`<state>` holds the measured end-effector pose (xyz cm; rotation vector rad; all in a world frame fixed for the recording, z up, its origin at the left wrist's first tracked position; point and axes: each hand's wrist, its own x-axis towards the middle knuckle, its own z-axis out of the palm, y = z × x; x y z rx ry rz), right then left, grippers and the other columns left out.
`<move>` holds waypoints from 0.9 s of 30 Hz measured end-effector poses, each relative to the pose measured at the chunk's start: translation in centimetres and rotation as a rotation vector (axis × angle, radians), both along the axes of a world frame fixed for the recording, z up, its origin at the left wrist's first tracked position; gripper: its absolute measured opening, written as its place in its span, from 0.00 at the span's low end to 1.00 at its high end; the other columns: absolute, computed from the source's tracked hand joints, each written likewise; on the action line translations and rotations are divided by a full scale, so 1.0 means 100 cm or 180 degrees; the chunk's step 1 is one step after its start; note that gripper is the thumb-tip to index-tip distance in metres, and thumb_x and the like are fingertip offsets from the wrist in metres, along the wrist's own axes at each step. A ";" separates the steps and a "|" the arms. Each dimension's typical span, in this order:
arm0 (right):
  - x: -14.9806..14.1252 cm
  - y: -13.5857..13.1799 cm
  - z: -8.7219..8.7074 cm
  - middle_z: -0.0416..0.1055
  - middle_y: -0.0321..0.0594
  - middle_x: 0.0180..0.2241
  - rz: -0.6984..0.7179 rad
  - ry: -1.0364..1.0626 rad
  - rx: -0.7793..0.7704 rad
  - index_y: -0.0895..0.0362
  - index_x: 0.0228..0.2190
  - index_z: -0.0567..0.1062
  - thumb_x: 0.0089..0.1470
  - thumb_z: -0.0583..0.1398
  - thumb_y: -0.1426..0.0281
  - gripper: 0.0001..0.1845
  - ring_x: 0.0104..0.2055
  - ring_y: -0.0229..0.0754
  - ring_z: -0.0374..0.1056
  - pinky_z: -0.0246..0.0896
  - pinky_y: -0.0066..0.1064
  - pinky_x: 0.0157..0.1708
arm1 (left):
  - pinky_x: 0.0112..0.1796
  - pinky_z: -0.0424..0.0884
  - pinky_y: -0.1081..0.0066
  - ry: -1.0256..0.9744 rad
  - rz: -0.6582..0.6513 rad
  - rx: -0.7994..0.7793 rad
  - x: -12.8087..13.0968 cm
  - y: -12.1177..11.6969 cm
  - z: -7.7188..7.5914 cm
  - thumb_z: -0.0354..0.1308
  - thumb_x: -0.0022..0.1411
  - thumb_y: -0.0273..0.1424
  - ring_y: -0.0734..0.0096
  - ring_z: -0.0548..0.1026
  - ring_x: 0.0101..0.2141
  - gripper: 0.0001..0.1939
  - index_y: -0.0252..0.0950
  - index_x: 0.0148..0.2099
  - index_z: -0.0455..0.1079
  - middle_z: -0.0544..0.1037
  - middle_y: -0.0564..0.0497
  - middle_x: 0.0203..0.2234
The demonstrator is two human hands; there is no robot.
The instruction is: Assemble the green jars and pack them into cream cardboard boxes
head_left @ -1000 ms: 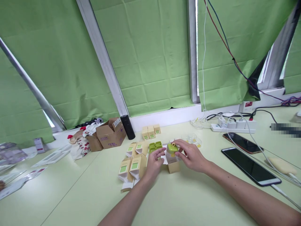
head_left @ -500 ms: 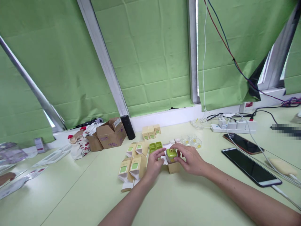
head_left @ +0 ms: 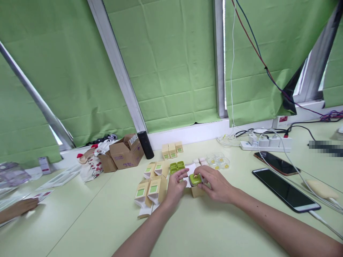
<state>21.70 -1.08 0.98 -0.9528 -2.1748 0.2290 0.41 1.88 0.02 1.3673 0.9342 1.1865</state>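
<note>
My right hand [head_left: 215, 185] pinches a small green-lidded jar [head_left: 195, 179] and holds it in the open top of a small tan carton [head_left: 197, 191] on the table. My left hand [head_left: 175, 186] is curled against the carton's left side and white flap, steadying it. Several more green jars [head_left: 177, 166] sit just behind my left hand. Folded tan cartons with green labels [head_left: 152, 187] lie to the left. A few clear plastic lids [head_left: 219, 160] lie behind my right hand.
Two phones [head_left: 285, 189] and a white power strip [head_left: 265, 142] with cables lie to the right. A brown cardboard box [head_left: 125, 151], a black cylinder [head_left: 145, 144] and three standing cartons [head_left: 172, 149] are at the back. Another person's hand [head_left: 20, 207] rests at the far left.
My right hand has lowered the green jar down into the carton's opening. Another person's hand has come into view at the far left.
</note>
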 end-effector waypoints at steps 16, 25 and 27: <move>-0.010 0.010 -0.011 0.71 0.43 0.46 -0.0294 0.0424 -0.0013 0.51 0.39 0.75 0.69 0.53 0.70 0.10 0.34 0.40 0.69 0.65 0.33 0.33 | 0.42 0.76 0.65 -0.0004 0.0016 -0.0005 0.002 0.000 -0.001 0.58 0.41 0.22 0.52 0.82 0.47 0.31 0.31 0.52 0.78 0.84 0.38 0.46; -0.013 0.018 -0.021 0.67 0.41 0.41 -0.0289 0.0691 -0.0331 0.52 0.35 0.80 0.64 0.58 0.72 0.10 0.35 0.42 0.68 0.65 0.34 0.32 | 0.41 0.75 0.66 0.0054 0.0050 0.0019 0.001 -0.001 -0.002 0.59 0.42 0.22 0.54 0.82 0.45 0.31 0.30 0.53 0.78 0.84 0.37 0.47; -0.013 0.020 -0.022 0.67 0.41 0.39 -0.0294 0.0734 -0.0403 0.52 0.34 0.82 0.63 0.60 0.72 0.10 0.36 0.43 0.69 0.65 0.34 0.33 | 0.41 0.75 0.66 0.0016 0.0014 0.0004 0.000 0.000 -0.003 0.59 0.43 0.22 0.54 0.82 0.45 0.32 0.30 0.54 0.78 0.84 0.37 0.46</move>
